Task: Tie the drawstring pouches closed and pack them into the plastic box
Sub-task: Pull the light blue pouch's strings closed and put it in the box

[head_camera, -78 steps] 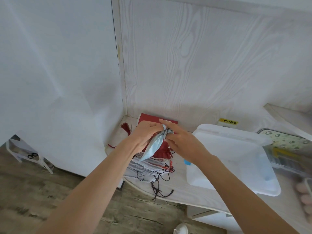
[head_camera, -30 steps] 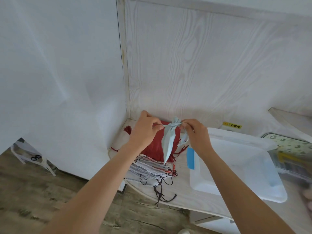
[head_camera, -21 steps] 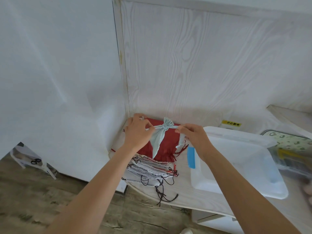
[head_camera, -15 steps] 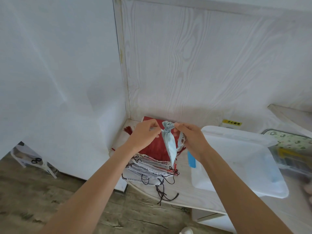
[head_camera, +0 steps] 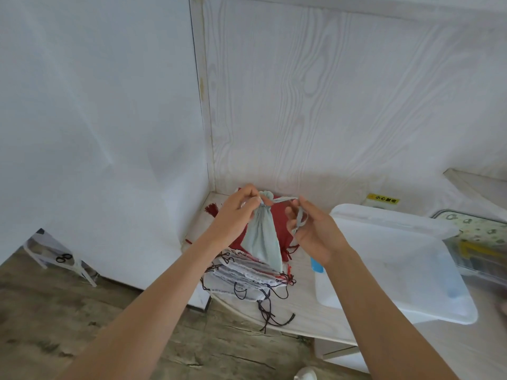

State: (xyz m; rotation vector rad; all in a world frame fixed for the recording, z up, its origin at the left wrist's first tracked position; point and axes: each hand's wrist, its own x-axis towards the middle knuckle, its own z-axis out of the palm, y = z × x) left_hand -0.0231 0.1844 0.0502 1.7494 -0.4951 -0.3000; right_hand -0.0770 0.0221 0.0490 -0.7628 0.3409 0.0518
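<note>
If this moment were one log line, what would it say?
step: tying | left hand: pinches blue pouch neck | right hand: holds drawstring | box: no pouch inside

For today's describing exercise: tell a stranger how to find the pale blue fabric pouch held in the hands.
Start at the large translucent plastic box on the white table, then look left to the stack of white pouches with dark cords. Above it hangs the pale blue fabric pouch, its neck pinched by the left hand while the right hand holds its ribbon. It alone is lifted.
</note>
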